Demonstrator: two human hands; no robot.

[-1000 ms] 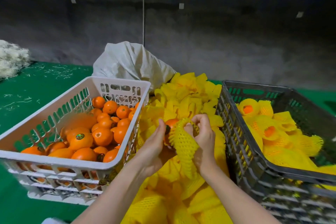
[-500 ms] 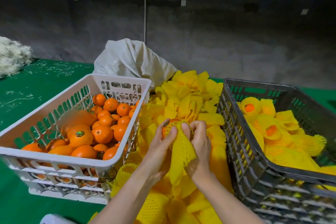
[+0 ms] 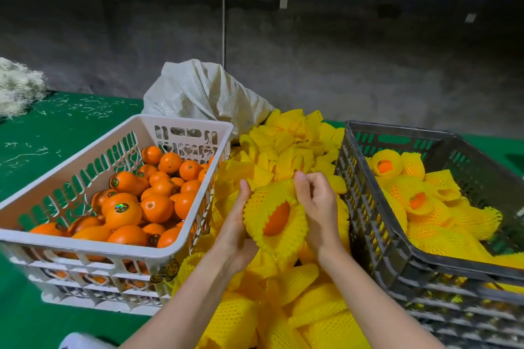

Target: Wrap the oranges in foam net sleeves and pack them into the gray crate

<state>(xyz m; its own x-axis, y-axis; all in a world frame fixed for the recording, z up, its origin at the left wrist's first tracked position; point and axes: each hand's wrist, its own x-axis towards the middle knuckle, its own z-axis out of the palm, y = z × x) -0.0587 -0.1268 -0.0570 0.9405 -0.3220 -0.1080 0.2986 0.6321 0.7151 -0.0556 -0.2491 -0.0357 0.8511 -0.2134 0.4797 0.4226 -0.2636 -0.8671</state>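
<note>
The orange sits half inside a foam net sleeve, held between both hands above loose sleeves. The left hand cups it; the right hand, beside the gray crate, seems to pinch the sleeve's rim

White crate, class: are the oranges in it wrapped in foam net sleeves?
No, the oranges in the white crate lie bare, with no yellow netting on them.
</note>
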